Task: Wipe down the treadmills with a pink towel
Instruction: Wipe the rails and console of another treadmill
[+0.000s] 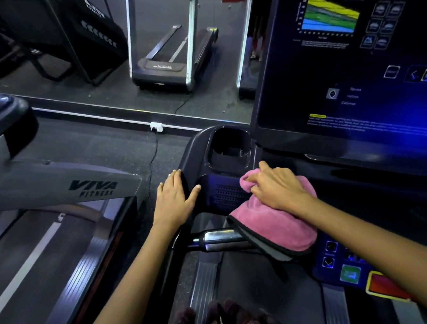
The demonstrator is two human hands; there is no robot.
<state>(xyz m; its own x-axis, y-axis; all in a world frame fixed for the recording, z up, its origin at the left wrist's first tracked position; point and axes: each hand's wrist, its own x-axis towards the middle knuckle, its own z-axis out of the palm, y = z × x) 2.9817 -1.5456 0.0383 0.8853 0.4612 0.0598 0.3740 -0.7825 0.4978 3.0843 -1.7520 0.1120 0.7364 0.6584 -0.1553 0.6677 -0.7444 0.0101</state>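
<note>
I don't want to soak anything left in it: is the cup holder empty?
Empty as far as visible: the cup holder shows only its dark interior; its deepest part is shadowed.

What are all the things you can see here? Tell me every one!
pink fuzzy towel: one, pink with a dark edge, draped over the console's left side.
dark treadmill console screen: one, black with a coloured chart, upper right.
black cup holder: one, black, left of the screen.
shiny metal handlebar: one, silver, below the towel.
green button: one, green, lower right panel.
red button with yellow rim: one, right of the green one.
grey neighbouring treadmill: one, grey, at left.
white wall socket: one, white, by the floor.
left hand: flat on the console's edge.
right hand: gripping the towel.
</note>
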